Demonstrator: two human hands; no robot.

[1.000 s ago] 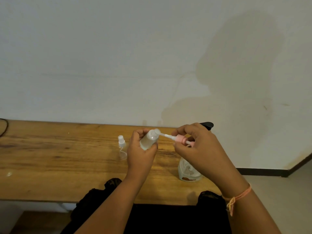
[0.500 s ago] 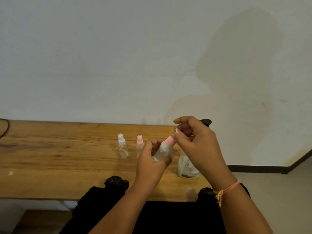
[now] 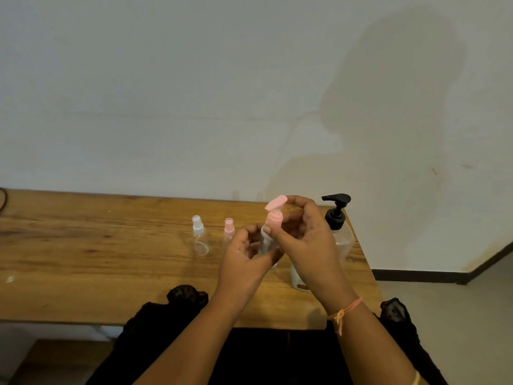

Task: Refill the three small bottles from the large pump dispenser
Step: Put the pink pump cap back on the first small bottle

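Observation:
My left hand (image 3: 244,257) grips a small clear bottle (image 3: 267,243), held upright above the wooden table (image 3: 83,259). Its pink pump head (image 3: 274,215) sits on the neck, and my right hand (image 3: 305,234) pinches that collar with fingertips on the pink top. The large pump dispenser (image 3: 337,226), clear with a black pump, stands behind my right hand, its lower part partly hidden. Two more small bottles stand on the table to the left: one with a white sprayer (image 3: 199,236), one with a pink sprayer (image 3: 229,230).
The table runs along a pale wall (image 3: 194,93), and its right end stops just past the dispenser. A dark cable (image 3: 2,198) shows at the far left edge. My lap in black clothing (image 3: 172,309) lies below the near edge.
The pink pump head with its tube went from outside the bottle into the neck. Both hands shifted right and the bottle turned from tilted to upright.

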